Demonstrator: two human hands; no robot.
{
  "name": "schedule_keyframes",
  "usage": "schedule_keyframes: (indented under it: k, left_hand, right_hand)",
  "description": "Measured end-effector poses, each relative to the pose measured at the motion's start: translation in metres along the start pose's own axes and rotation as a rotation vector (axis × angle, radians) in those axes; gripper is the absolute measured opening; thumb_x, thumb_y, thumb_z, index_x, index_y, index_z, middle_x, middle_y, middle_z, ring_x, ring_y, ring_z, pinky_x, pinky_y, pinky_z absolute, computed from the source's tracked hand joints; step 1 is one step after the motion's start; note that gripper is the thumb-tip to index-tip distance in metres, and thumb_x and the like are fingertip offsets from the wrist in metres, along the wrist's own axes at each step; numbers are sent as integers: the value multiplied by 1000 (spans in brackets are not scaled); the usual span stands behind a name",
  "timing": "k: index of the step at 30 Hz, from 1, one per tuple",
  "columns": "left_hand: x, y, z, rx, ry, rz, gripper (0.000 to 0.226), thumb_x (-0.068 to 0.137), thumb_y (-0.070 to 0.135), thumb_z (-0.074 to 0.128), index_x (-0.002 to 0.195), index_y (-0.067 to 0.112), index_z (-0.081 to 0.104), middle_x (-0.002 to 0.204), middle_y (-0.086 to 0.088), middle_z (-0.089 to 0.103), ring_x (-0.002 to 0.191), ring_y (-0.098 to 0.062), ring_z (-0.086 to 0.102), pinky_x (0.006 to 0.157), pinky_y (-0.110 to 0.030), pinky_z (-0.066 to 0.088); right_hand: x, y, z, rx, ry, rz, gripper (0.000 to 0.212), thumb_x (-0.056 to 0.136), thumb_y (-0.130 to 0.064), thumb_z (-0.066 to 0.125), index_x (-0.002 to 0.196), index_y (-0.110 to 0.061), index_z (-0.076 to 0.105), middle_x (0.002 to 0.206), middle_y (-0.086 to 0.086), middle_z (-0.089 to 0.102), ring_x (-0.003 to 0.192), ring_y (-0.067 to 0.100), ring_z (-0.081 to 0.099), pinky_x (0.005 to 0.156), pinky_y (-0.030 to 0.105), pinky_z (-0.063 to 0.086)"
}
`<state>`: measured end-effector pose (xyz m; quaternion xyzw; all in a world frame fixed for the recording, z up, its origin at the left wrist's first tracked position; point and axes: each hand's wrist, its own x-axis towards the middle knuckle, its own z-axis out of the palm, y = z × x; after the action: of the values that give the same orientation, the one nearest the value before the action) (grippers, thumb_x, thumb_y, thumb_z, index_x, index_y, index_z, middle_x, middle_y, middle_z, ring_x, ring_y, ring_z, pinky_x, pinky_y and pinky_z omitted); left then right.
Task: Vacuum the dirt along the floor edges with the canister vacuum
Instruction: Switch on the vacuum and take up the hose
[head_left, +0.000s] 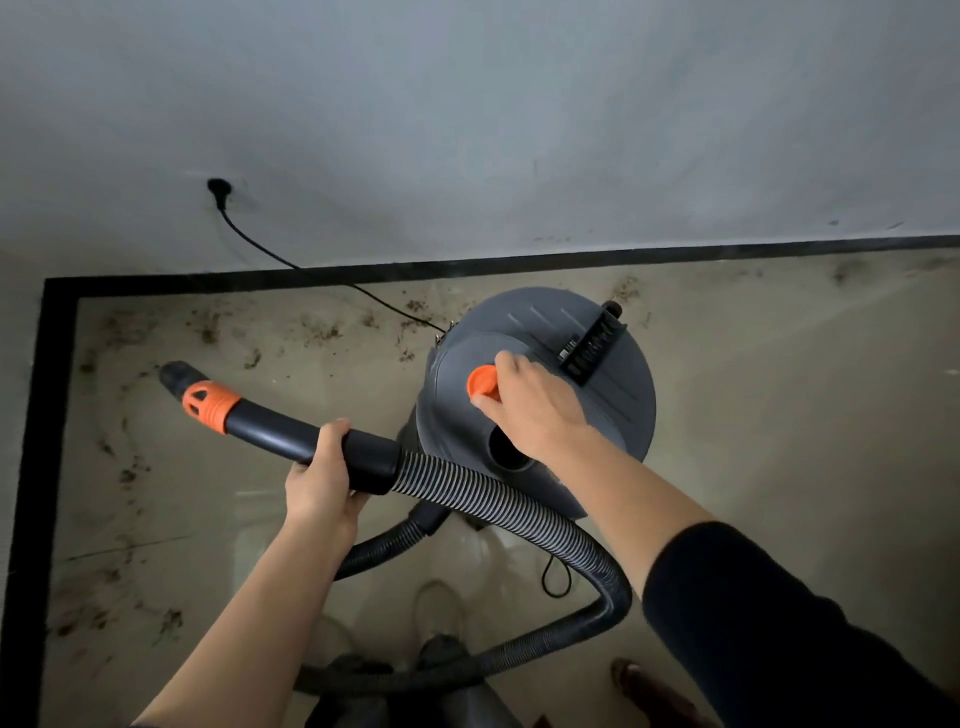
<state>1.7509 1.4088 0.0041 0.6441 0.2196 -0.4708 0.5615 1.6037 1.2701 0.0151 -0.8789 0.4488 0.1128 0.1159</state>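
A grey canister vacuum (597, 415) stands on the beige floor near the back wall. My right hand (530, 402) lies on its top, thumb and fingers pinching the round orange knob (483, 383). My left hand (319, 480) grips the black hose wand (275, 431) just ahead of the ribbed hose (519, 514). The wand has an orange collar (208, 407) and its black nozzle tip (176, 375) points left and away, held above the floor. Dark dirt (317, 332) lies scattered along the back edge and more dirt (124, 473) along the left edge.
A black skirting strip (675, 255) runs along the back wall and down the left side. The power cord (291, 265) goes from a wall socket (218, 186) to the canister. The hose loops on the floor in front of my feet (441, 613).
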Motion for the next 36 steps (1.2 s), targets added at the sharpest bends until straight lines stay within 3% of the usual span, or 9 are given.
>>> schedule_keyframes:
  k: [4, 11, 22, 29, 33, 36]
  left_hand:
    - [6, 5, -3, 2, 2, -2, 31, 92, 23, 63, 115, 10, 48, 98, -5, 62, 87, -19, 62, 84, -41, 53]
    - [12, 8, -8, -6, 22, -27, 33, 92, 24, 64, 115, 9, 47, 97, -5, 61, 87, -20, 62, 86, -42, 53]
    - [14, 6, -14, -40, 38, -44, 34, 91, 22, 64, 116, 7, 46, 98, -7, 61, 88, -21, 62, 89, -43, 53]
    - [18, 3, -28, -76, 64, -42, 36, 91, 22, 64, 118, 7, 46, 100, -7, 61, 89, -21, 61, 86, -41, 52]
    - [20, 5, -35, -100, 73, -31, 35, 91, 22, 64, 117, 7, 46, 99, -7, 61, 90, -23, 61, 83, -41, 52]
    - [19, 6, -45, -136, 92, -33, 37, 91, 23, 65, 118, 7, 46, 102, -8, 61, 95, -25, 61, 80, -40, 52]
  right_hand:
    - [17, 0, -3, -306, -69, -210, 50, 96, -45, 49, 127, -9, 35, 122, 11, 54, 109, 29, 54, 78, 36, 41]
    - [31, 2, -6, -599, -170, -471, 32, 102, -36, 40, 120, -10, 41, 112, 13, 56, 98, 27, 56, 83, 36, 45]
    - [31, -5, -10, -652, -233, -453, 32, 104, -32, 34, 125, -8, 40, 117, 14, 54, 103, 28, 54, 83, 34, 42]
    - [28, -8, -3, -522, -215, -306, 35, 104, -34, 34, 126, -8, 41, 115, 13, 56, 104, 27, 56, 70, 32, 35]
    - [32, -15, -5, -596, -221, -242, 35, 102, -37, 40, 125, -11, 46, 117, 10, 58, 106, 26, 56, 74, 32, 39]
    - [34, -39, -9, -699, -172, -263, 32, 97, -29, 52, 124, -12, 47, 122, 9, 55, 111, 26, 52, 83, 35, 41]
